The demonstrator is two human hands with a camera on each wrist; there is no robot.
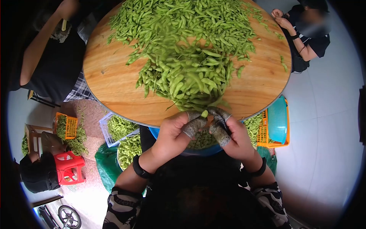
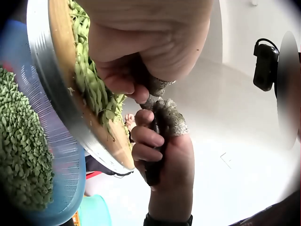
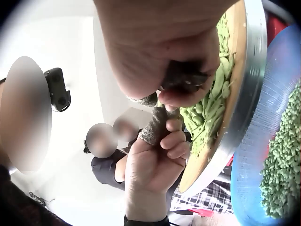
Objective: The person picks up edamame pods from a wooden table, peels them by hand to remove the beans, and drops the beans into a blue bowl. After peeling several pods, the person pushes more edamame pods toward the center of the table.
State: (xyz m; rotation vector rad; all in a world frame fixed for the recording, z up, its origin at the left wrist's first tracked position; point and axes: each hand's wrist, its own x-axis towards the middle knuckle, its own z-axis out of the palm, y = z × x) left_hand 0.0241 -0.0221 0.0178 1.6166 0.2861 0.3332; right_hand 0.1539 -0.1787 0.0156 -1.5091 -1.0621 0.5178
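Note:
A green edamame pod [image 1: 204, 113] shows between the fingertips of both hands, close to the table's near edge. My left hand [image 1: 175, 133] pinches it between thumb and forefinger, both covered by grey finger cots. Beside it, my right hand [image 1: 234, 135] has its cot-covered thumb and forefinger brought right up to the pod. The bare fingers of that hand curl round a dark elongated object [image 2: 154, 172] against the palm; its kind cannot be made out. Below the hands, a blue basket [image 2: 70, 188] holds shelled green beans [image 2: 23, 146].
A large heap of edamame pods [image 1: 187, 72] covers much of the round wooden table [image 1: 110, 89]. Seated people [image 1: 57, 65] are at left and right. Crates of pods, a green bag [image 1: 106, 164] and a red stool [image 1: 70, 168] stand on the floor.

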